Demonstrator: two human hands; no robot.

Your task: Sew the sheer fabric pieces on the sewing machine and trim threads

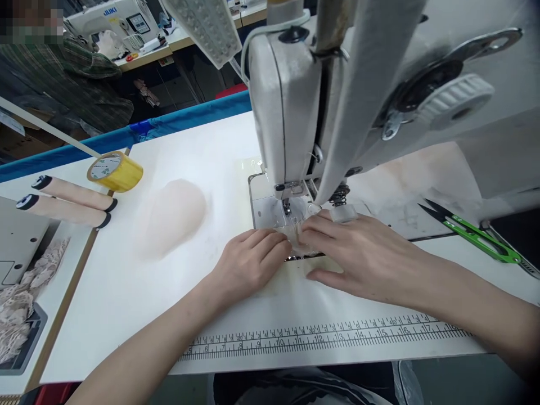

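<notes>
At the needle plate point(261, 205) of a white sewing machine point(280, 112), a small piece of sheer, pale fabric point(300, 247) lies under and in front of the presser foot point(287, 207). My left hand point(253, 259) is closed at the fabric's left side, its fingers curled and pressed together; their tips are partly hidden. From the right, my right hand point(358, 253) rests on the fabric with fingers stretched forward and the thumb apart. Its fingertips sit close to the presser foot, partly behind machine parts. A sheer beige fabric piece point(179, 216) lies flat to the left.
Yellow tape point(122, 173) and two thread spools point(70, 209) stand at the left. Green thread snips point(478, 236) lie right of my right arm. A printed ruler point(316, 340) runs along the front edge. Lace point(21, 315) lies lower left. Another person's sleeve point(90, 56) shows behind.
</notes>
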